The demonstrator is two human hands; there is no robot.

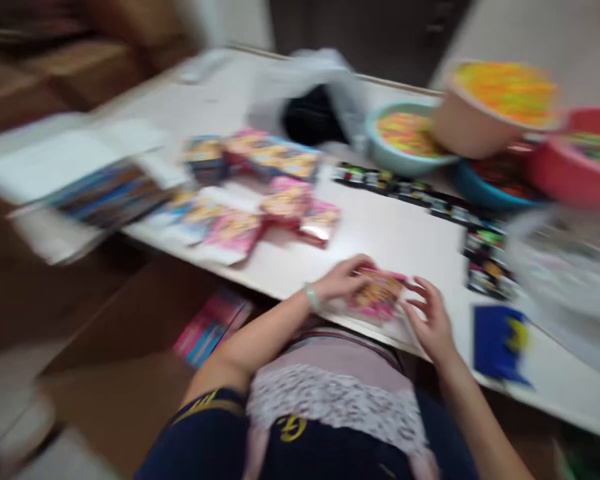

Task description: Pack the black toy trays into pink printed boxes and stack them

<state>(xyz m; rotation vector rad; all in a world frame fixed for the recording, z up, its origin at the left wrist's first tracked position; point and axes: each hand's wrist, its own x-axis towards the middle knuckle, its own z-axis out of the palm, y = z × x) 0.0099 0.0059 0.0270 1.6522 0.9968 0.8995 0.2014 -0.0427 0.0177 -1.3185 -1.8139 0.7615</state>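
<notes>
Both hands grip pink packet (377, 295) at table edge (280, 283): left hand (343, 280), right hand (433, 320) half-curled on its ends; packing step, next needs steady alignment

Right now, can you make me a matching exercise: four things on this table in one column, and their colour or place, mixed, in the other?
Things:
1. pink packet
2. blue card
3. red tub
4. teal bowl

Place or colour:
a. far right edge of the picture
b. between both hands
c. holds yellow and pink bits
d. just right of the right hand

Pairs: 1-b, 2-d, 3-a, 4-c
</notes>
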